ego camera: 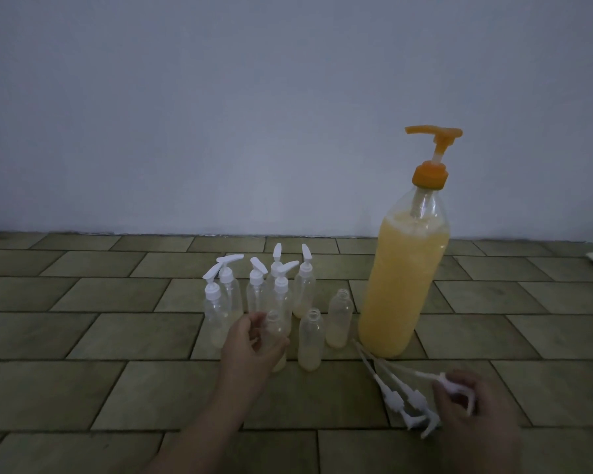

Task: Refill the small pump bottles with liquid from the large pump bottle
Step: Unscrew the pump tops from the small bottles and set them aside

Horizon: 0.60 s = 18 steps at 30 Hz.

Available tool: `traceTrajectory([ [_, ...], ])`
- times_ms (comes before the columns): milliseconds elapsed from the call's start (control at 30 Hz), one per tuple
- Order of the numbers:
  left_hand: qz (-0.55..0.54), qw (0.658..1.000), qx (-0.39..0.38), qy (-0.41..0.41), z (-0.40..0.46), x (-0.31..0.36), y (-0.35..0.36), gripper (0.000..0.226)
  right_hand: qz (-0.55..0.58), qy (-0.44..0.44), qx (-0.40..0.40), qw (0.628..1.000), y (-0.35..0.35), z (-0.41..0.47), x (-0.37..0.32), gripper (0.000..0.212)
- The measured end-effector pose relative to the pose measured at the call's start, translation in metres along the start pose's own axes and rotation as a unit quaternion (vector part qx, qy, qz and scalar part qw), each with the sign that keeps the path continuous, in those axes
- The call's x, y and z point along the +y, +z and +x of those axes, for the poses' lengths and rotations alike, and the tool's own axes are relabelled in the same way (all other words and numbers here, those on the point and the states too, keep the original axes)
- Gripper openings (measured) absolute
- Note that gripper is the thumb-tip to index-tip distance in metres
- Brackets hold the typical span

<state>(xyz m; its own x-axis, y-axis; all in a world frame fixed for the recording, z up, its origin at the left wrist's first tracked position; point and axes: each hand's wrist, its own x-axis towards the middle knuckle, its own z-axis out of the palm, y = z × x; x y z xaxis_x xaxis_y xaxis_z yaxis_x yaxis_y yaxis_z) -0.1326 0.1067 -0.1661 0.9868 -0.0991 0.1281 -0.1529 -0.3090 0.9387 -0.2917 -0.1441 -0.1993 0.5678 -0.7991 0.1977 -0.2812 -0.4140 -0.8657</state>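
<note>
Left hand (pixel 254 340): curled round an uncapped small bottle (pixel 277 340), near centre of the floor (pixel 83 336).
Right hand (pixel 466 401): pinching a loose pump head (pixel 451 384), near right.
Large pump bottle (pixel 404 289): upright, right of the small bottles.
Risk: crowded open bottles could topple if knocked.

Open floor (pixel 83 336) L; bottle cluster (pixel 254 289) center.
</note>
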Motion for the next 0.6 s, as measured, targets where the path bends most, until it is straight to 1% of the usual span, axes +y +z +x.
traceTrajectory([
  [33, -0.002, 1.0, 0.0, 0.0, 0.0, 0.0, 0.0, 0.048, -0.039, -0.019, 0.0, 0.999, 0.003, -0.004, 0.012, 0.022],
  [67, -0.004, 1.0, 0.0, -0.002, 0.0, 0.0, -0.001, 0.049, -0.07, -0.053, -0.007, 0.996, 0.009, -0.011, 0.005, 0.012],
  [100, -0.005, 1.0, 0.0, -0.004, 0.0, 0.0, -0.001, 0.052, -0.12, -0.083, -0.007, 0.989, 0.019, -0.015, 0.0, 0.021],
  [133, -0.006, 1.0, -0.001, -0.006, -0.001, -0.001, -0.001, 0.054, -0.138, -0.099, 0.068, 0.983, 0.025, -0.012, -0.004, 0.031],
  [167, -0.01, 1.0, -0.004, -0.009, -0.001, -0.002, -0.001, 0.057, -0.116, -0.082, 0.07, 0.987, 0.025, -0.013, -0.001, 0.037],
  [200, -0.017, 1.0, -0.005, -0.011, -0.003, -0.003, -0.002, 0.06, -0.113, -0.103, 0.068, 0.986, 0.021, -0.014, 0.003, 0.037],
  [233, -0.028, 1.0, 0.001, -0.011, -0.005, -0.005, -0.002, 0.061, -0.122, -0.103, 0.054, 0.986, 0.021, -0.011, -0.003, 0.03],
  [267, -0.043, 0.999, 0.019, -0.004, -0.008, -0.005, -0.003, 0.058, -0.151, -0.095, 0.046, 0.983, 0.02, -0.012, 0.0, 0.022],
  [300, -0.06, 0.997, 0.051, 0.006, -0.013, -0.005, -0.006, 0.053, -0.163, -0.061, 0.041, 0.984, 0.021, -0.011, 0.001, 0.026],
  [333, -0.069, 0.992, 0.1, 0.02, -0.017, -0.005, -0.009, 0.05, -0.15, -0.037, 0.025, 0.988, 0.023, -0.011, 0.003, 0.034],
  [367, -0.068, 0.985, 0.155, 0.032, -0.018, -0.005, -0.013, 0.049, -0.148, -0.044, 0.035, 0.987, 0.023, -0.014, 0.002, 0.037],
  [400, -0.06, 0.976, 0.204, 0.036, -0.016, -0.007, -0.019, 0.05, -0.147, -0.051, 0.035, 0.987, 0.023, -0.018, -0.004, 0.036],
  [433, -0.047, 0.97, 0.237, 0.018, -0.011, -0.01, -0.024, 0.051, -0.142, -0.068, 0.03, 0.987, 0.021, -0.018, -0.008, 0.033],
  [467, -0.036, 0.968, 0.246, -0.018, -0.003, -0.011, -0.03, 0.055, -0.141, -0.068, 0.014, 0.988, 0.014, -0.023, -0.018, 0.03],
  [500, -0.029, 0.972, 0.227, -0.06, 0.005, -0.013, -0.035, 0.064, -0.138, -0.073, 0.005, 0.988, 0.019, -0.019, -0.006, 0.028],
  [533, -0.032, 0.977, 0.192, -0.091, 0.012, -0.013, -0.039, 0.074, -0.126, -0.062, -0.011, 0.99, 0.019, -0.017, 0.006, 0.029],
  [567, -0.037, 0.981, 0.156, -0.108, 0.019, -0.014, -0.041, 0.08, -0.129, -0.065, -0.036, 0.989, 0.017, -0.01, 0.029, 0.038],
  [600, -0.043, 0.985, 0.13, -0.11, 0.024, -0.013, -0.042, 0.081, -0.115, -0.074, -0.006, 0.991, 0.017, -0.005, 0.05, 0.053],
])
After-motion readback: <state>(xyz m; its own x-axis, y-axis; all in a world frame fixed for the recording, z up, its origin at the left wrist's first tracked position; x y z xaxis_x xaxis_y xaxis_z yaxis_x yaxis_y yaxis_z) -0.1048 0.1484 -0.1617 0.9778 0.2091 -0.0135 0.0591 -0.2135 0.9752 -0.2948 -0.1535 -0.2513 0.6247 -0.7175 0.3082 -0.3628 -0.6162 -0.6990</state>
